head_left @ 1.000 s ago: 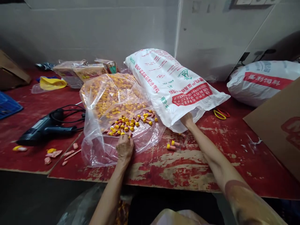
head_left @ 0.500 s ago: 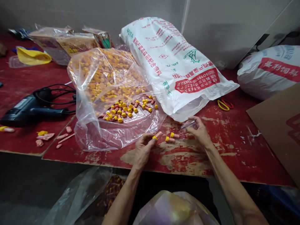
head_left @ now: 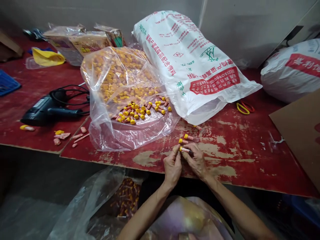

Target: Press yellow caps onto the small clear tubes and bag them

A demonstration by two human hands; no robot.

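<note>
My left hand pinches a small yellow-capped vial with a red-and-white label, at the cap end. From the other side, my right hand closes its fingers at the vial's far end, around a clear plastic sleeve that they mostly hide. Just beyond the fingers lie two more yellow-capped vials on the worn red table, clear film showing at their right ends. Another vial rests by the white sack's edge. A big clear bag full of such vials lies open to the left.
A printed white sack lies behind the vials. Yellow-and-red-handled scissors and a cardboard box are on the right. To the left are a heat gun, pink scraps and a blue tray. Below the edge hangs another bag.
My right hand has brought the clear sleeve left and down to the vial in my left hand. The hands now meet near the table's front edge. The view has shifted left.
</note>
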